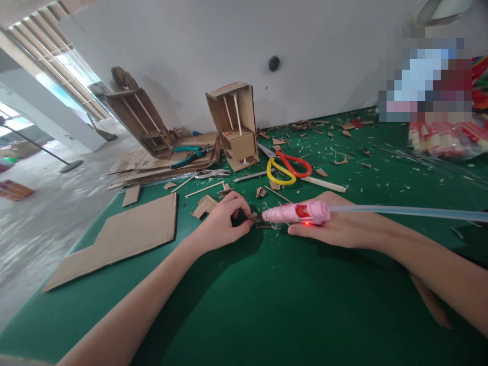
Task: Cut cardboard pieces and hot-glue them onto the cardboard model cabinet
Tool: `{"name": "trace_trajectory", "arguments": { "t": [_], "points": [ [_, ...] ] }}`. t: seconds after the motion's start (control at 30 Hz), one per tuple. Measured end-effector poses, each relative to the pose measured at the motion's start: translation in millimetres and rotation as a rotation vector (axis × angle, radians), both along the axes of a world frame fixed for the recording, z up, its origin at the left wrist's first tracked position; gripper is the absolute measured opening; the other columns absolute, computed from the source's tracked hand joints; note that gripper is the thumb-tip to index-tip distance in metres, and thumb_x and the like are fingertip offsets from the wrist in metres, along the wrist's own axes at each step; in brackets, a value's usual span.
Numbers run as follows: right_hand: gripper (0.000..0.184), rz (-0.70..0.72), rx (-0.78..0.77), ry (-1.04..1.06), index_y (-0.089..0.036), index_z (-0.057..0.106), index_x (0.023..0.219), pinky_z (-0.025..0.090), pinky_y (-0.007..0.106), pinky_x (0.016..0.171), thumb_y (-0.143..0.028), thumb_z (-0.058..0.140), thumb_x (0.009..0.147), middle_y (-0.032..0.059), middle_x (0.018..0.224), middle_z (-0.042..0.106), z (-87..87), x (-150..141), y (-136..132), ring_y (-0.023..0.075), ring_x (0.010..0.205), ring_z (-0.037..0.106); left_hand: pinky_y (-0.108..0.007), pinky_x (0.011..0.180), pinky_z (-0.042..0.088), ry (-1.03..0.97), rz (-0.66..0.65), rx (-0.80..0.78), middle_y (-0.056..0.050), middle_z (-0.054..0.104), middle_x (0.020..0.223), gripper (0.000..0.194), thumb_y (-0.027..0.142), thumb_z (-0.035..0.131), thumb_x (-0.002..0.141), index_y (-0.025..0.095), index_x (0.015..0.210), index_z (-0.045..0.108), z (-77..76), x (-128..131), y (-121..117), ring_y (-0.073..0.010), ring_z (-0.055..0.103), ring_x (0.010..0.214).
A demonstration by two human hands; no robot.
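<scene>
My right hand [328, 229] is wrapped round a pink hot glue gun [295, 211] whose small red light glows. A long translucent glue stick [404, 211] runs out of its back end to the right. The gun's nozzle points left, close to a small scrap of cardboard [254, 218] pinched between the thumb and fingers of my left hand [231, 221]. Whether nozzle and scrap touch is too small to tell. Scissors with one yellow and one red handle [282, 168] lie just beyond the gun.
Two cardboard frames with thin rods, one upright [238, 127] and one leaning [141, 119], stand near the wall. Teal-handled pliers [188, 155] rest on stacked cardboard [133, 161]. A cut cardboard sheet [133, 226] lies left. Scraps dot the green table [244, 305]; a bag of red-and-white packets [442, 140] lies right.
</scene>
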State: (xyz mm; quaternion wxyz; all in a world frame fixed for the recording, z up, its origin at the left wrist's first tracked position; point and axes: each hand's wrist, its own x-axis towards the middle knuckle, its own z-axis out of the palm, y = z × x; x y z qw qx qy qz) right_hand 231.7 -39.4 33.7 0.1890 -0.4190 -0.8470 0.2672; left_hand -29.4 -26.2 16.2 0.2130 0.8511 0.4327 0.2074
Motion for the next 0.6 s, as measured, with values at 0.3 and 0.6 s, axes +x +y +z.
{"name": "trace_trajectory", "arguments": {
  "t": [0.3,0.6],
  "points": [
    [0.037,0.093,-0.094,-0.008,-0.034,0.067,0.119,0.050,0.031,0.082,-0.046,0.055,0.085,-0.0002,0.095,0.074,5.5,3.6,4.3,0.0233,0.095,0.066,-0.026,0.060,0.042,-0.007,-0.004,0.001,-0.002,0.046,0.092,0.006,0.021,0.057,0.081,0.019,0.083,0.052,-0.8,0.0,0.2,-0.0109,0.046,0.068],
    [0.037,0.053,-0.041,-0.021,-0.033,0.069,0.115,0.052,0.031,0.079,-0.050,0.054,0.085,0.0003,0.091,0.075,0.1,3.6,4.6,0.0226,0.090,0.068,-0.026,0.059,0.041,-0.004,-0.008,0.000,-0.002,0.047,0.093,0.005,0.019,0.056,0.081,0.019,0.084,0.052,0.2,0.2,-0.6,-0.0110,0.046,0.068]
  ]
}}
